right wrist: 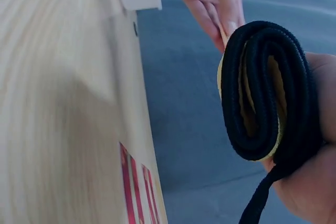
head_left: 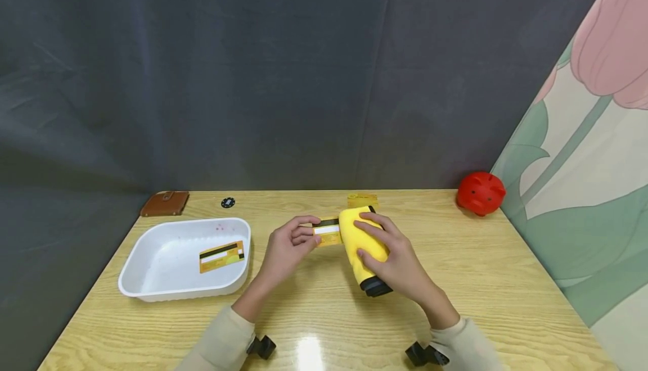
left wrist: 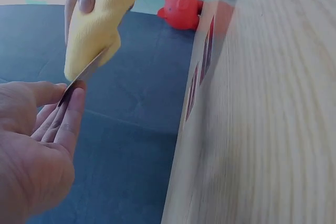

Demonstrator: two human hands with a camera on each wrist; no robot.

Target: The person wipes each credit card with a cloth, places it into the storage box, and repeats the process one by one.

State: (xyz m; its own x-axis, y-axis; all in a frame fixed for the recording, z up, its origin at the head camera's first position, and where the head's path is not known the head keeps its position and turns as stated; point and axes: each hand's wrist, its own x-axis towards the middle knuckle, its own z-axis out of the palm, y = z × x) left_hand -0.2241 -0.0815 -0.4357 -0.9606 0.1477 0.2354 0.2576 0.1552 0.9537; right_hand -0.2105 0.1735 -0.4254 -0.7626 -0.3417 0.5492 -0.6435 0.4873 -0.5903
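Between the thumb and fingers of my left hand is a yellow bank card with a black stripe and a white strip. A folded yellow cloth with black edging is gripped in my right hand, off the table. The cloth meets the card's right end and covers part of it. In the right wrist view, the rolled black edge of the cloth shows its layers. From the left wrist view, the card appears edge-on against the cloth.
At the left, a white tray contains another yellow card. Behind it lie a brown wallet and a black chip. A yellow card lies at the back of the table, and a red piggy bank stands back right.
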